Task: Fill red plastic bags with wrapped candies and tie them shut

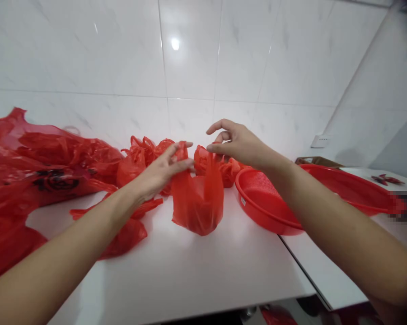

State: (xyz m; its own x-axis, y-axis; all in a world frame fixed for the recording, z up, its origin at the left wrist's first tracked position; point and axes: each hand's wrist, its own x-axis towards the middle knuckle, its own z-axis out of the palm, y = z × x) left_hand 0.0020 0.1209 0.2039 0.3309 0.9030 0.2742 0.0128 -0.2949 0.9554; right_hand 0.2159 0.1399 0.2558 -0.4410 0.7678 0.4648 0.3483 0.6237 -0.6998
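Note:
Between my two hands hangs a red plastic bag (199,207), its two handles stretched upward and its rounded bottom sagging over the white table. My left hand (166,169) grips the left handle between thumb and fingers. The right handle is pinched in my right hand (235,142), with the upper fingers curled loosely above it. What the bag contains, if anything, cannot be made out. Behind it several tied red bags (132,167) stand along the wall. Another red bag (128,234) lies on the table below my left forearm.
Large red bags (54,158) with dark print fill the left side. A red mesh basket (257,203) stands at right, beside a wide red basin (345,185). Small red pieces (388,179) lie at far right. The white table (196,280) has a seam on its right and a front edge.

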